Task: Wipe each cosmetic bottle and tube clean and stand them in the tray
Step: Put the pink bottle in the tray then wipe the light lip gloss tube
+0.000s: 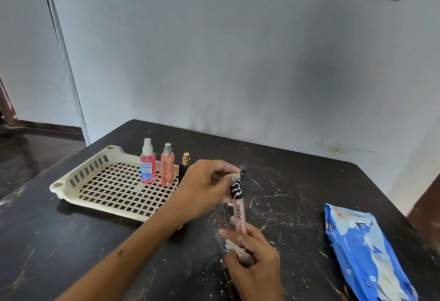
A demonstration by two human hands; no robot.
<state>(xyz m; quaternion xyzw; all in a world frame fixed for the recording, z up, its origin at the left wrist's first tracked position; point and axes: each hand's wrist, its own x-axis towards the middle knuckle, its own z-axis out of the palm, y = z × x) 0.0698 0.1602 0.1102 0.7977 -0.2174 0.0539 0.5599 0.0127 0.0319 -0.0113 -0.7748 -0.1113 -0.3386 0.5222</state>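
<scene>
Pink lip gloss tube [239,215] stands tilted above the dark scratched table [297,181], right of the cream slotted tray [78,176]. The left hand [202,188] pinches its black cap; the right hand [254,257] curls round its lower end with a crumpled white wipe [235,249]. Three spray bottles [166,167] stand upright at the tray's far right. A blue wipes pack [366,255] lies at right.
</scene>
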